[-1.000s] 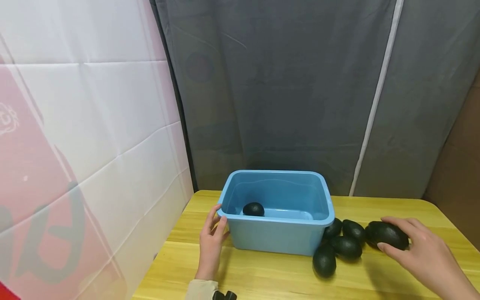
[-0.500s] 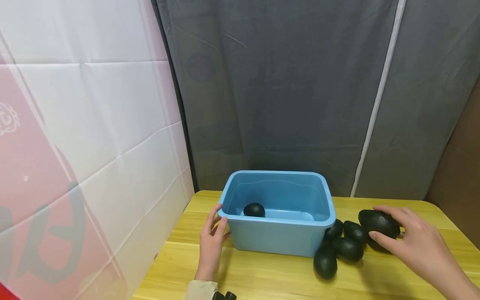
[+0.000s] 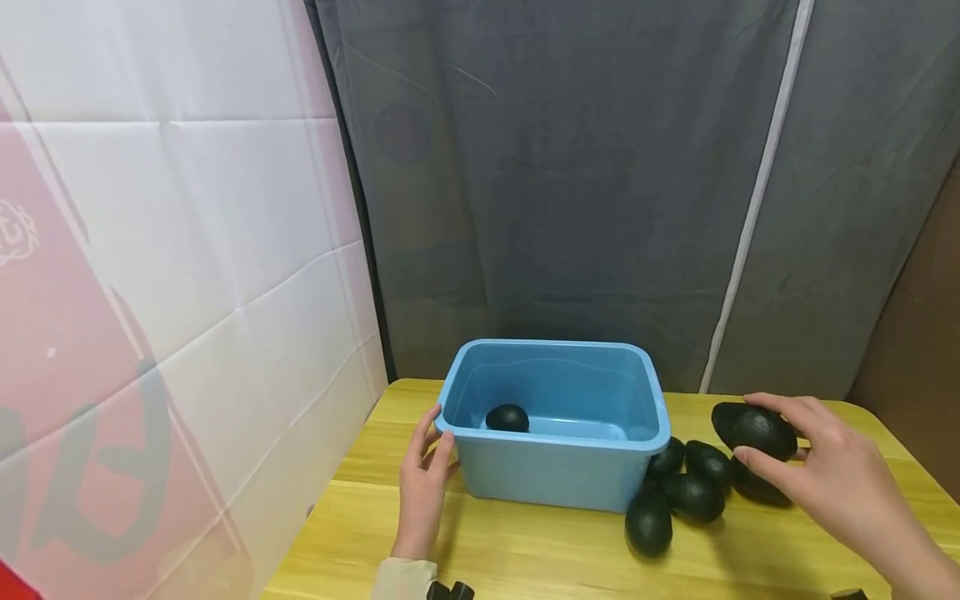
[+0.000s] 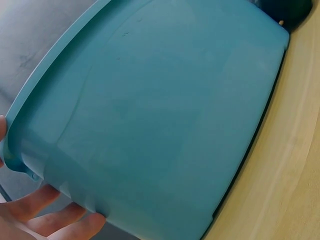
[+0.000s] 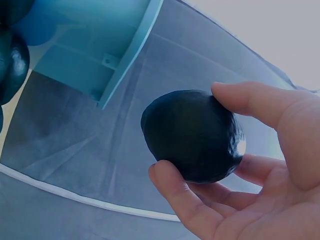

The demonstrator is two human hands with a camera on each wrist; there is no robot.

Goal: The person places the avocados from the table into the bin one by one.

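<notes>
A blue plastic bin (image 3: 562, 475) stands on the yellow wooden table (image 3: 525, 550) with one dark avocado (image 3: 507, 417) inside. My left hand (image 3: 433, 450) rests against the bin's near left corner; its fingers (image 4: 60, 220) lie straight along the bin wall (image 4: 150, 110). My right hand (image 3: 813, 458) grips another avocado (image 3: 753, 429) between thumb and fingers and holds it in the air, right of the bin. The right wrist view shows that avocado (image 5: 192, 135) in the hand (image 5: 280, 165), with the bin's rim (image 5: 130, 55) at the upper left.
Several loose avocados (image 3: 693, 497) lie on the table by the bin's right end. A pink-and-white sheet (image 3: 172, 292) closes the left side and a grey curtain (image 3: 570, 167) hangs behind. A small black object (image 3: 450, 592) sits at the near table edge.
My right hand has lifted its avocado off the table, up and slightly left toward the bin. The left hand and the bin have stayed put.
</notes>
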